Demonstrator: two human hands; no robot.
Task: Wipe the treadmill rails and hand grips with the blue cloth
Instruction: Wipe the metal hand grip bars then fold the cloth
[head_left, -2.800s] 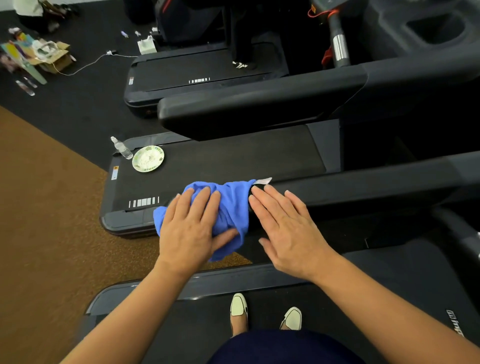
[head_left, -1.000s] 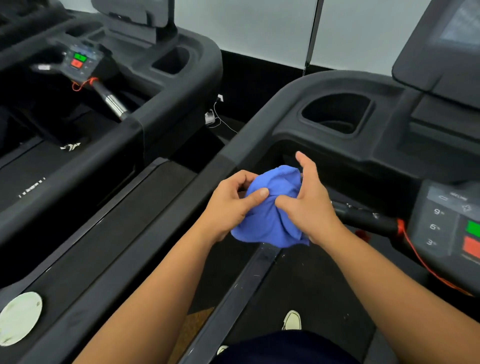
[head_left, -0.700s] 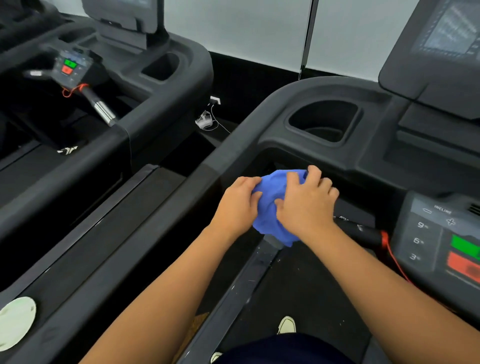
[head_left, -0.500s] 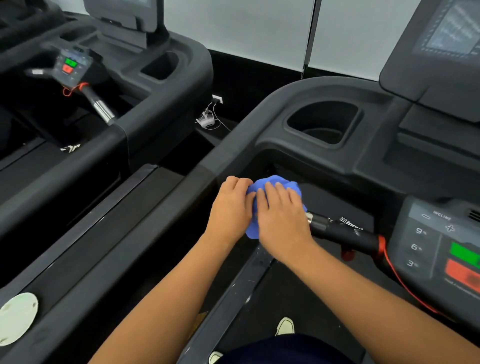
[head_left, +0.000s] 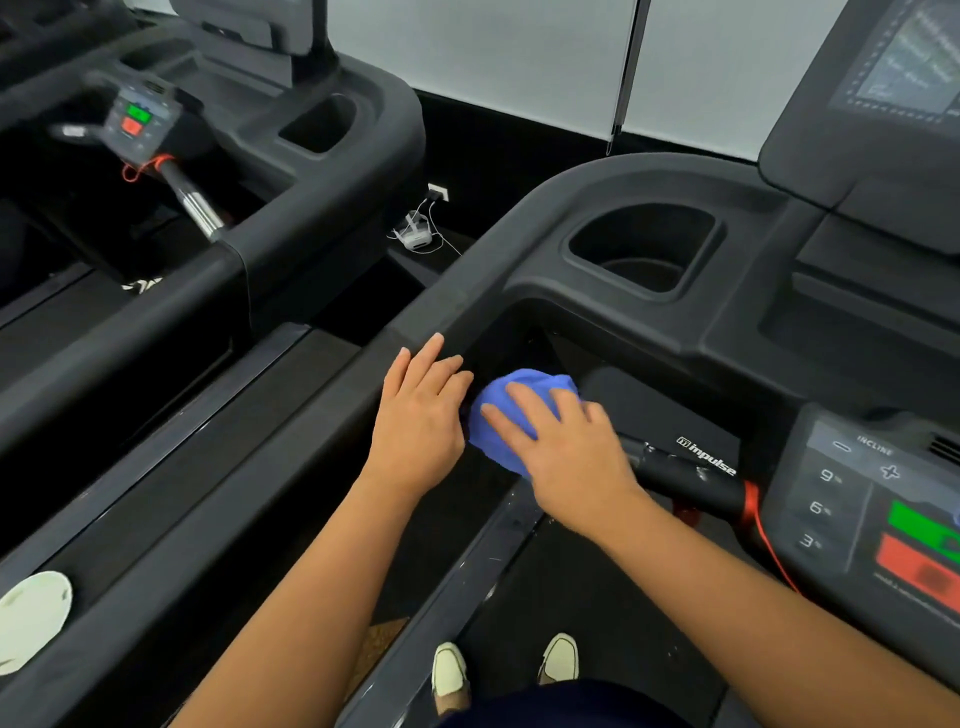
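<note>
- Blue cloth (head_left: 493, 444) bunched into a wad at centre of frame, in the dark recess below the console, at the left end of the black handlebar (head_left: 691, 475).
- Right grip (head_left: 566, 447) laid on top of the cloth, fingers apart and nearly straight, pressing rather than clutching; cloth showing above the fingertips and to their left.
- Left grip (head_left: 421, 415) flat and unclenched, fingers together and straight, resting on the inner edge of the treadmill rail (head_left: 291, 493); just left of the cloth, its right edge against the wad.
- Cloth thus between the two grips, mostly under the right one; hard to tell whether wrapped round the handlebar end.
- Cup holder (head_left: 644, 249) above the grips, upper centre-right.
- Control panel (head_left: 883, 519) with green and red buttons at right edge; red cord (head_left: 774, 551) hanging beside it.
- White plate (head_left: 31, 618) at lower left edge.
- Second treadmill (head_left: 322, 135) at upper left.
- Pale shoes (head_left: 452, 670) at bottom centre.
</note>
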